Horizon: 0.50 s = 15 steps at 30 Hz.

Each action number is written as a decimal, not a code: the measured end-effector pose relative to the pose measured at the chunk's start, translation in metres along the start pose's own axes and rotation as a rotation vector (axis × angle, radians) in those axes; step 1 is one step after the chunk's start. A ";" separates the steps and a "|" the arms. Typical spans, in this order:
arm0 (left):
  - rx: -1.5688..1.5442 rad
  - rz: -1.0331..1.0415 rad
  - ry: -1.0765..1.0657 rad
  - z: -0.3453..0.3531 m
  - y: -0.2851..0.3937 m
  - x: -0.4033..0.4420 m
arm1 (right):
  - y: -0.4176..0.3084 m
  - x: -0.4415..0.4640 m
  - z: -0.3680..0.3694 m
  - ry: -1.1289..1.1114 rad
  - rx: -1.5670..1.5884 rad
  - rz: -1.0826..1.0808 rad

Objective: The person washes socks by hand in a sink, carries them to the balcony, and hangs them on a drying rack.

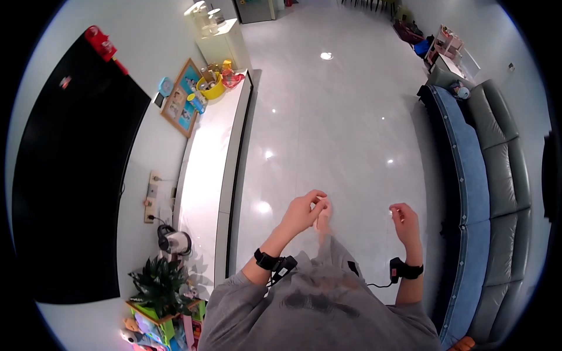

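Note:
My left hand [305,211] hangs in front of my body with its fingers loosely bent and a small gap between thumb and fingertips. Nothing shows in it. Just beyond it, partly covered by the hand, is my bare foot [324,217] on the floor. To the right, my right hand [405,221] is held out with relaxed, half-curled fingers, apart from any object. No held thing is visible there either. A black strap with a small device [275,264] is on my left wrist, and a similar strapped device [405,270] is on the right.
A long white cabinet [206,169] runs along the left, carrying a yellow basket [211,88], a picture frame [182,99] and a kettle [174,240]. A potted plant [158,284] stands nearer. On the right is a grey sofa [506,175] with blue covers. Glossy floor [333,128] stretches ahead.

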<state>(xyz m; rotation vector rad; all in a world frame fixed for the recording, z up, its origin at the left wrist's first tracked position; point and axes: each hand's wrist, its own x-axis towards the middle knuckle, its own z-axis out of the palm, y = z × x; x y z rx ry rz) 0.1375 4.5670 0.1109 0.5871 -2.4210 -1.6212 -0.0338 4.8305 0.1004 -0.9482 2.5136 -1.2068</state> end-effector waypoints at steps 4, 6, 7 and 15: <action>-0.028 -0.087 0.045 -0.029 -0.001 0.096 | -0.016 0.121 -0.035 0.104 0.112 -0.149; 0.003 -0.172 0.136 -0.054 -0.002 0.141 | -0.028 0.196 -0.054 0.153 0.226 -0.315; 0.026 -0.180 0.131 -0.066 0.000 0.158 | -0.043 0.230 -0.065 0.167 0.275 -0.383; 0.047 -0.273 0.470 -0.169 -0.015 0.281 | -0.164 0.465 -0.136 -0.185 0.374 -1.198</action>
